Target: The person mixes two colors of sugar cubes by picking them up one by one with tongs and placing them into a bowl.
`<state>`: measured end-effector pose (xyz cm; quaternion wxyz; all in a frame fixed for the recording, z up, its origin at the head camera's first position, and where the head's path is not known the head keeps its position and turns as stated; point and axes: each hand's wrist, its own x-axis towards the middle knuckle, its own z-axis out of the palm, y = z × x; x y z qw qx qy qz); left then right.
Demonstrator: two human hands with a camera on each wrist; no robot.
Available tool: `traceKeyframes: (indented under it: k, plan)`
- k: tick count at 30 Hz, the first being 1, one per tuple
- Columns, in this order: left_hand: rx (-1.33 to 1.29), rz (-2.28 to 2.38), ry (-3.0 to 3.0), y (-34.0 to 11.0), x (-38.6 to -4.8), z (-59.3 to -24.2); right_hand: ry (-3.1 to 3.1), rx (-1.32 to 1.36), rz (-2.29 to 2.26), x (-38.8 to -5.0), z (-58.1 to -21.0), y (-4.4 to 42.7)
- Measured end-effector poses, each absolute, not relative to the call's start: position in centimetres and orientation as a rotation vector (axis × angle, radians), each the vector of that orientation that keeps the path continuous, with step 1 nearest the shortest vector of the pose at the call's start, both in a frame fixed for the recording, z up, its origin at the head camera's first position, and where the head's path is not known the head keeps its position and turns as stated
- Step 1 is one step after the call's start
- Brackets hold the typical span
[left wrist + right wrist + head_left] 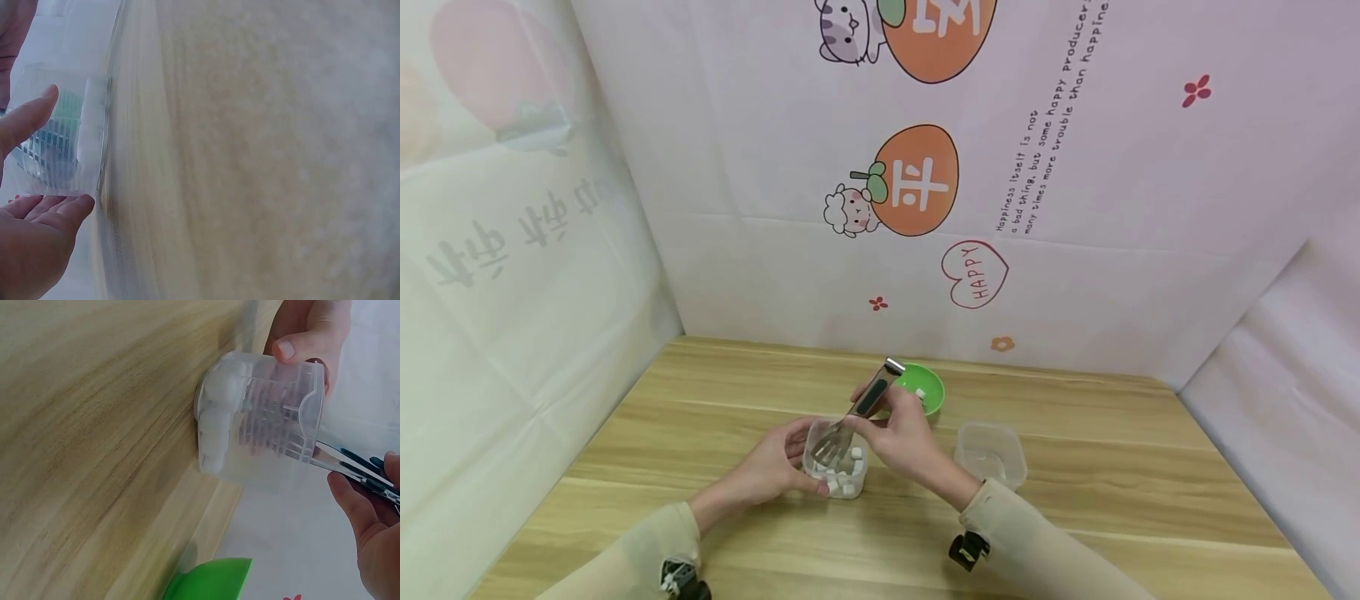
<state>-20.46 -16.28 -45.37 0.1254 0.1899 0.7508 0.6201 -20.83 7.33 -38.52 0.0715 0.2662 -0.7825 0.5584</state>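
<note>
My right hand point(898, 425) grips metal tongs point(874, 392) with dark inlays on the handles. The slotted ends of the tongs reach down into a clear plastic container point(281, 394). Several white cubes point(844, 479) lie at the container's bottom; whether the tongs hold one cannot be told. My left hand point(775, 465) holds that container from its left side, thumb in front and fingers behind. In the left wrist view the left thumb point(31, 122) and fingertips lie along the ribbed wall. Behind my right hand stands a green bowl point(931, 390) with a white cube point(920, 392) in it.
A second clear plastic container point(992, 454) stands on the wooden table point(1112, 492), right of my right hand. Printed white cloth point(760, 250) rises at the table's back and both sides.
</note>
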Motion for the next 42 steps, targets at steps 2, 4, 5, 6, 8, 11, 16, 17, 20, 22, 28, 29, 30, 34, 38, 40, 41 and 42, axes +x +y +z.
traceKeyframes:
  k: [2,4,5,6,8,11,16,17,20,22,28,29,30,34,38,40,41,42]
  plan:
    - [0.552,1.804,2.186,-16.26,-20.47,-45.36,-2.358,0.813,1.66,-20.86,-38.57,7.41]
    - [0.551,1.801,2.188,-16.24,-20.47,-45.35,-2.365,0.816,1.642,-20.91,-38.64,7.5]
    - [0.55,1.799,2.19,-16.23,-20.47,-45.35,-2.367,0.813,1.636,-20.92,-38.66,7.55]
    - [0.55,1.797,2.191,-16.22,-20.46,-45.35,-2.365,0.808,1.64,-20.94,-38.66,7.6]
    - [0.554,1.796,2.191,-16.2,-20.46,-45.36,-2.358,0.794,1.646,-21.02,-38.66,7.67]
    - [0.563,1.797,2.191,-16.17,-20.47,-45.38,-2.357,0.78,1.66,-21.03,-38.54,7.7]
    - [0.562,1.802,2.194,-16.2,-20.48,-45.46,-2.401,0.81,1.664,-21.09,-38.67,7.47]
    - [0.559,1.803,2.193,-16.22,-20.49,-45.47,-2.41,0.817,1.661,-21.11,-38.71,7.42]
    - [0.554,1.806,2.187,-16.28,-20.49,-45.46,-2.42,0.826,1.64,-21.18,-38.75,7.35]
    - [0.552,1.805,2.184,-16.31,-20.5,-45.47,-2.421,0.823,1.626,-21.19,-38.74,7.39]
    - [0.555,1.808,2.177,-16.38,-20.54,-45.48,-2.37,0.78,1.619,-21.4,-38.73,7.57]
    - [0.554,1.807,2.177,-16.4,-20.54,-45.5,-2.356,0.777,1.623,-21.44,-38.72,7.6]
    - [0.555,1.805,2.177,-16.42,-20.55,-45.53,-2.346,0.771,1.636,-21.44,-38.7,7.62]
    - [0.559,1.791,2.186,-16.47,-20.59,-45.67,-2.343,0.771,1.661,-21.3,-38.61,7.57]
    - [0.564,1.789,2.198,-16.5,-20.59,-45.65,-2.376,0.798,1.633,-21.16,-38.56,7.31]
    - [0.566,1.795,2.197,-16.5,-20.57,-45.59,-2.384,0.809,1.61,-21.15,-38.55,7.23]
    - [0.564,1.798,2.196,-16.51,-20.58,-45.57,-2.387,0.807,1.597,-21.15,-38.56,7.22]
    - [0.566,1.8,2.193,-16.51,-20.58,-45.56,-2.39,0.801,1.584,-21.16,-38.6,7.23]
